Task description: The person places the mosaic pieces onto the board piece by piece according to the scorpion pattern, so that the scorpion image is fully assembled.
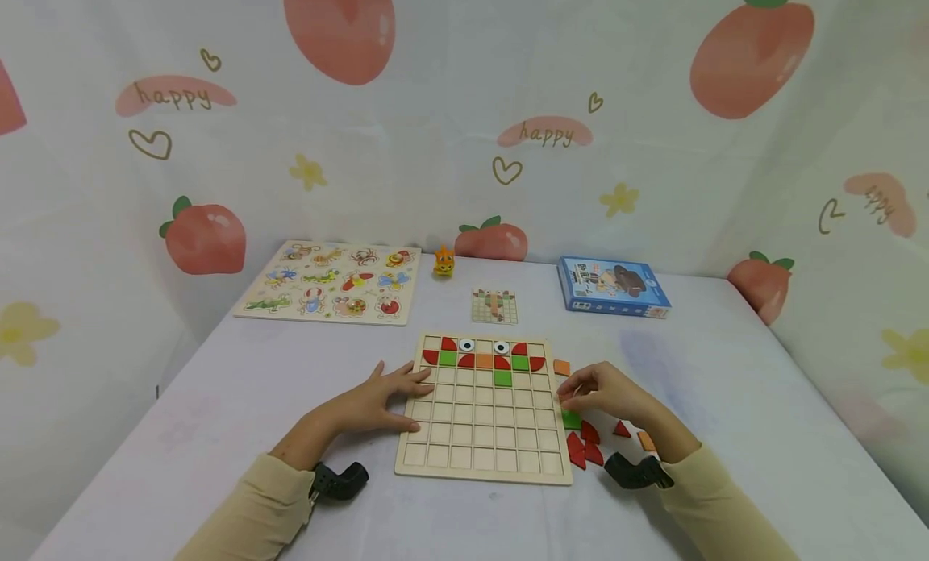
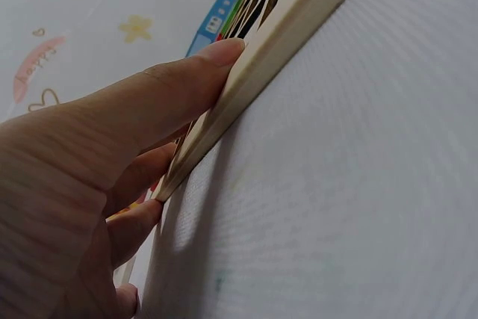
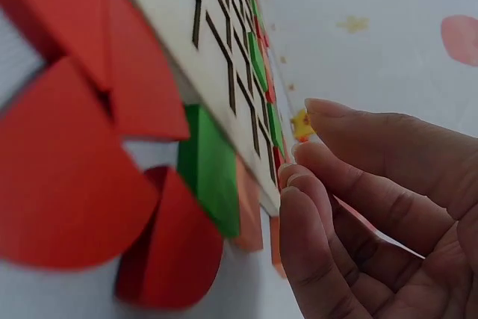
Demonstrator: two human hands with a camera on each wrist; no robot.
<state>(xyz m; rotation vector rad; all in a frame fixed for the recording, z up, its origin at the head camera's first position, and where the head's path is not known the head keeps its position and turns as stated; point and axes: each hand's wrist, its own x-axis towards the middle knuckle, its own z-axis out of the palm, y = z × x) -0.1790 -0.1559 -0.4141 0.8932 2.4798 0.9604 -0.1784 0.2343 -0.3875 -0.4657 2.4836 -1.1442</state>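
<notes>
A square wooden grid board (image 1: 482, 459) lies on the table between both hands. Its upper rows hold red quarter-round pieces (image 1: 431, 357), green squares (image 1: 502, 378), an orange square (image 1: 485, 360) and two round eye pieces (image 1: 467, 345). My left hand (image 1: 381, 400) rests with spread fingers on the board's left edge; in the left wrist view its thumb (image 2: 202, 65) presses on the rim. Beside the right edge, my right hand (image 1: 602, 390) hovers with bent fingers, nothing between thumb and fingertips. Close below it lie a loose green square (image 1: 572, 420) and several red pieces (image 1: 593, 454).
Other loose pieces are an orange square (image 1: 562, 367), a small red triangle (image 1: 622, 429) and an orange piece (image 1: 646, 441) by the right wrist. Behind the board stand a pattern card (image 1: 495, 306), an insect puzzle (image 1: 337, 283), an orange figurine (image 1: 444, 262) and a blue box (image 1: 613, 286).
</notes>
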